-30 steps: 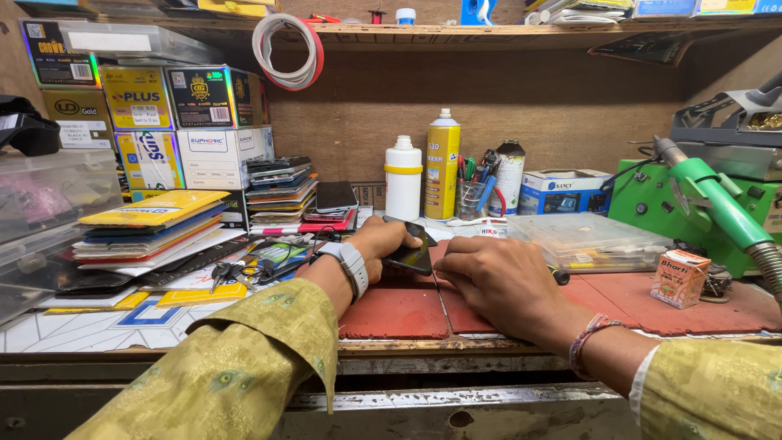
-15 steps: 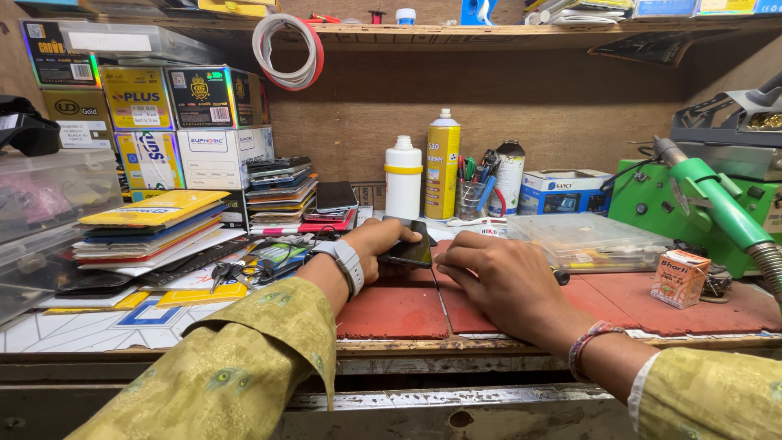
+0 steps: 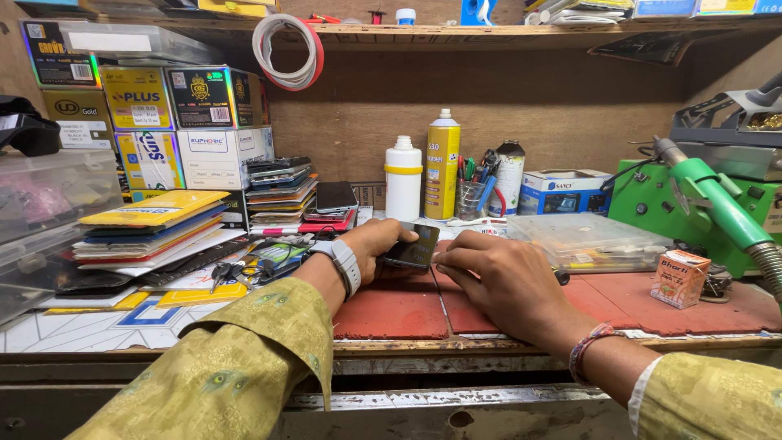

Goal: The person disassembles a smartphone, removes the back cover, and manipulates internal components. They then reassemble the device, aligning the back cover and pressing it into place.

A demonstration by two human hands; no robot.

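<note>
Cluttered workbench (image 3: 98, 330), hemmed by a wooden back wall and a shelf above. Stacked boxes (image 3: 151, 106) and a pile of flat packets (image 3: 151, 220) crowding the left; green tool stand (image 3: 652, 200) and clear plastic case (image 3: 586, 236) on the right. Red mat (image 3: 391, 310) mid-bench, the only open room, running to the front edge. Bottles (image 3: 403, 178) and spray can (image 3: 442, 163) just behind. Left hand (image 3: 371, 248), fingers closed round a dark phone (image 3: 410, 247), tilted up just above the mat. Right hand (image 3: 505, 277) touching the phone's right edge, fingers together, palm down. Probably light, stiff, glass-faced, slick and fragile; best gripped by the long side edges, kept low over the mat.
</note>
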